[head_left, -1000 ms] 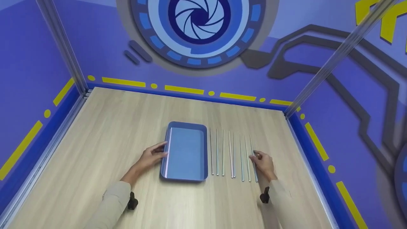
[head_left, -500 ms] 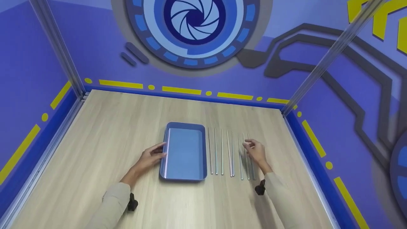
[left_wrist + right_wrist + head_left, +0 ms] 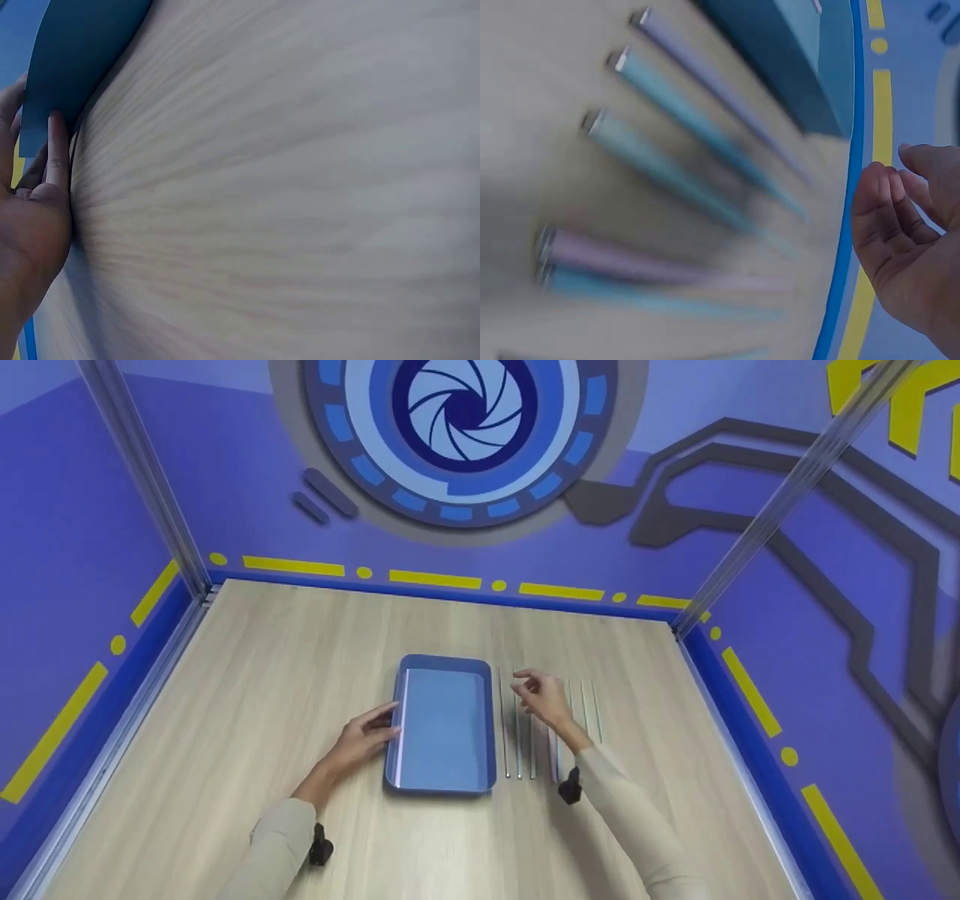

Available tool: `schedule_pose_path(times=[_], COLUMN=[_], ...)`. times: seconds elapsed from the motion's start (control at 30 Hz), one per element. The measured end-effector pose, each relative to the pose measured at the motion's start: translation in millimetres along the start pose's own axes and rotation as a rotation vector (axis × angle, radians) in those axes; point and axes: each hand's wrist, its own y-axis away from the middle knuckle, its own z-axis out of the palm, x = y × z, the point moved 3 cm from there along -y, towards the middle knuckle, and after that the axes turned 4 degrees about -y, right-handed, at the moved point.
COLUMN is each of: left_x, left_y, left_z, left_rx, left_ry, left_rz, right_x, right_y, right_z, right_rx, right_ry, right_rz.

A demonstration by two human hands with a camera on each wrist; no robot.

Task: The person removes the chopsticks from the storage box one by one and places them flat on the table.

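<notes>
My left hand point(image 3: 362, 736) rests against the left side of a blue rectangular tray point(image 3: 442, 727), its fingers touching the wall. In the left wrist view a finger lies along the tray's outer wall point(image 3: 82, 60). A thin pale pink strip runs along the tray's inner left side. My right hand point(image 3: 544, 699) hovers over a row of metal chopsticks, fingers loosely bent and holding nothing. The right wrist view shows a purple chopstick point(image 3: 720, 90), a cyan chopstick point(image 3: 705, 131), a green chopstick point(image 3: 679, 180), a pink chopstick point(image 3: 645, 262) and a blue chopstick point(image 3: 645, 298).
The chopsticks lie roughly parallel to the right of the tray, on a pale wooden table point(image 3: 300, 660). My right hand and forearm cover part of the row. Blue patterned walls point(image 3: 225, 472) and metal posts point(image 3: 142, 472) enclose the table.
My right hand has moved left from the rightmost chopstick, across the row and towards the tray. My left hand has stayed at the tray's side.
</notes>
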Motion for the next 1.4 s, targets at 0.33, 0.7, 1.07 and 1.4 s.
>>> schedule_pose_path(times=[0.33,0.7,1.07,1.4], left_x=[-1.0,0.8,0.3,1.9], left_y=[-3.2,-2.8,-0.3,-1.2], left_z=[5.7,9.7,8.2,0.9], left_rx=[0.006,-0.011,0.019,0.033], left_ry=[-0.056,0.010,-0.017,-0.078], left_rz=[0.015,0.046,-0.001,0.004], right_x=[-33.5,-28.6,-43.5,-44.3], right_y=[-16.5,-15.1,-13.7,-12.1], right_z=[92.4,166.3,182.5,181.3], right_rx=[-0.273,-0.245,-0.207,-0.271], right_ry=[-0.052,-0.165,0.190,0.218], right_rz=[-0.011,0.202,0.149,0.035])
